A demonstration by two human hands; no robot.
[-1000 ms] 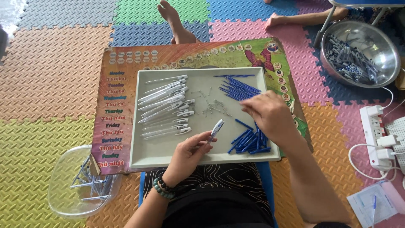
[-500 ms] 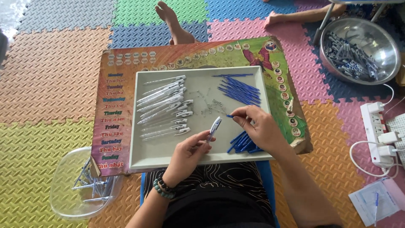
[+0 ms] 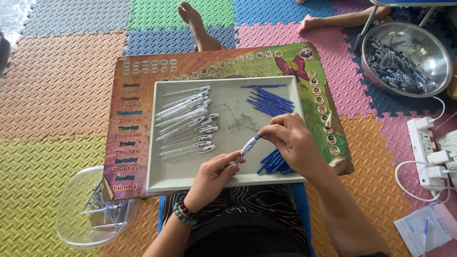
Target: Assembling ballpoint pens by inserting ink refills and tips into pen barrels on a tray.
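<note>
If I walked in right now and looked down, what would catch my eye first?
Most likely the grey tray on a colourful board, with white pen barrels lined up at its left and blue refills piled at its right. Over its near edge, the left hand holds a white pen while the right hand pinches a blue piece at its tip. A steel bowl of parts sits at the far right.

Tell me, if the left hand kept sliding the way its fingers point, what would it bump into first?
Most likely the right hand. The left hand points up and to the right, holding a white pen barrel whose tip already meets the right hand's fingertips. Depth is hard to judge, but nothing else lies between them.
</note>
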